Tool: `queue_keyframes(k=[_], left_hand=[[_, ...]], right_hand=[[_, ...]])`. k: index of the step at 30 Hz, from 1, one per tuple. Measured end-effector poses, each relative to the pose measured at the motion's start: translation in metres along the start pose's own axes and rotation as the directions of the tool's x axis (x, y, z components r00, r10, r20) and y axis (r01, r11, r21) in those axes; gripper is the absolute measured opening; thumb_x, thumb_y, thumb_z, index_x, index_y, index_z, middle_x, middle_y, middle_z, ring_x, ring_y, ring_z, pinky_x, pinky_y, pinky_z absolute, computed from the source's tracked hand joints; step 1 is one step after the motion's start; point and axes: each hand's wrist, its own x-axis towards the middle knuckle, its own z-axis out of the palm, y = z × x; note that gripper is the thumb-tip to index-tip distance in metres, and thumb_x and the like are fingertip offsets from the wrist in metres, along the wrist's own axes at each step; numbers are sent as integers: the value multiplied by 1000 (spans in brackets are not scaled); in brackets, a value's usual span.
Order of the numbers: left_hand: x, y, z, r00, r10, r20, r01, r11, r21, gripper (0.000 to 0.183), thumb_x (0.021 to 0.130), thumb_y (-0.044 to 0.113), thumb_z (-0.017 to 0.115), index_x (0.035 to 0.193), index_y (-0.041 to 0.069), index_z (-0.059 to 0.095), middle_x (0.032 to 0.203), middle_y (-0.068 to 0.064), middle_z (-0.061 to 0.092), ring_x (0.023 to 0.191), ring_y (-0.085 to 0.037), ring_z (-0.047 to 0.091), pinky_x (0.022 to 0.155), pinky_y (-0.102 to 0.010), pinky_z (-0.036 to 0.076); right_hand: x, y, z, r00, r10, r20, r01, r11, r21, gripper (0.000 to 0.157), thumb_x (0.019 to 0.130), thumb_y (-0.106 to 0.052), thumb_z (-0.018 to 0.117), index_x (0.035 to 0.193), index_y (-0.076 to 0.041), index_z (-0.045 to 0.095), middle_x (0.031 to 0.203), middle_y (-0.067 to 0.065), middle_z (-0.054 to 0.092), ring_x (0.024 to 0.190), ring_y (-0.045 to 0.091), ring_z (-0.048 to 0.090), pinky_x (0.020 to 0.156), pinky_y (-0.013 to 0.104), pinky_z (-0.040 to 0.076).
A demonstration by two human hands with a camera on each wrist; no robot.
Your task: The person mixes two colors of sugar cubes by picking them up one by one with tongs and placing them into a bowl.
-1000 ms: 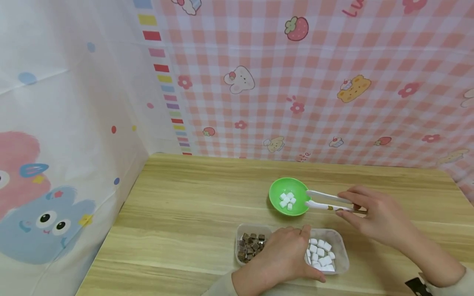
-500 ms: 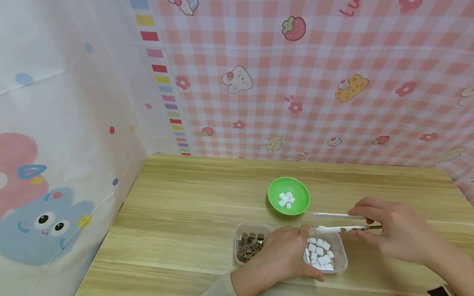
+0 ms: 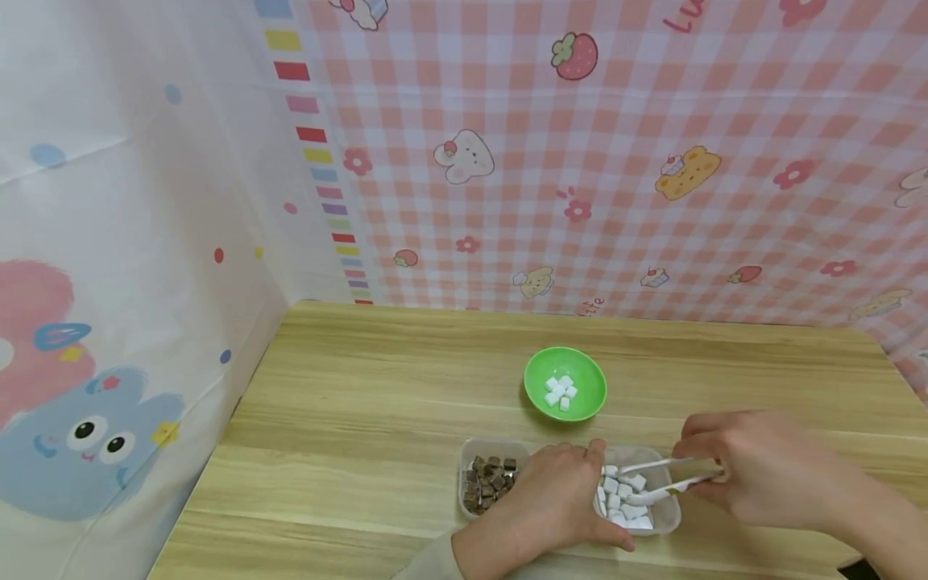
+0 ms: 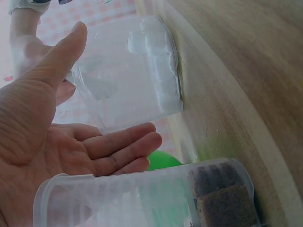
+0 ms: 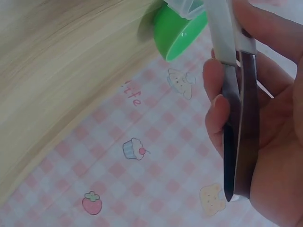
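My right hand (image 3: 761, 467) grips a pair of white-tipped tongs (image 3: 661, 490), whose metal handle end (image 5: 241, 132) shows in the right wrist view. The tong tips are spread apart among white cubes (image 3: 625, 491) in a clear plastic container (image 3: 670, 515). My left hand (image 3: 547, 499) lies between this container and a second clear one (image 3: 464, 475) holding brown cubes (image 3: 487, 483). Its thumb and fingers are extended, spanning the side of the white cubes' container in the left wrist view. Behind them stands a green bowl (image 3: 540, 395) with several small white cubes (image 3: 560, 392) inside.
All of this stands on a wood-grain table (image 3: 348, 403). A pink checked cloth (image 3: 507, 201) hangs along the back edge, and a white printed cloth (image 3: 181, 242) hangs at the left.
My right hand has brought the tongs from the green bowl's rim toward me, down into the white cubes' container. The left hand has kept its place.
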Motion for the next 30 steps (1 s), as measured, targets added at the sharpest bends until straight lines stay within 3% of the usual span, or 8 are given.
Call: queue_keyframes(k=[9,16,22,30], left_hand=[[0,0,-1,1000,8,1,-8,1000,10,108,63,82,82,141,10,61,102,2,74,91,-7,65,84,-21,52],[0,0,-2,1000,0,12,0,1000,-5,112,64,82,82,146,9,59,113,-1,75,98,-9,67,87,-23,53],[0,-1,-1,1000,10,-1,-10,1000,13,109,63,83,81,142,10,61,104,1,74,91,-8,66,80,-22,53],[0,-1,-1,1000,13,-4,-13,1000,17,107,64,82,81,140,10,61,104,3,74,92,-7,65,84,-21,52]], right_hand=[[9,-3,3,994,-59,87,63,997,-44,43,49,-18,98,78,-31,69,79,-27,47,64,-8,38,48,22,37],[17,-9,6,985,-111,133,120,991,-54,41,48,-17,99,79,-27,73,78,-22,52,63,-4,45,47,25,41],[20,-12,10,979,-129,157,142,987,-74,41,48,-14,98,77,-28,72,80,-20,56,65,0,52,48,26,44],[21,-14,17,976,-141,168,158,983,-95,40,48,-10,96,74,-27,72,78,-18,53,64,2,51,47,25,42]])
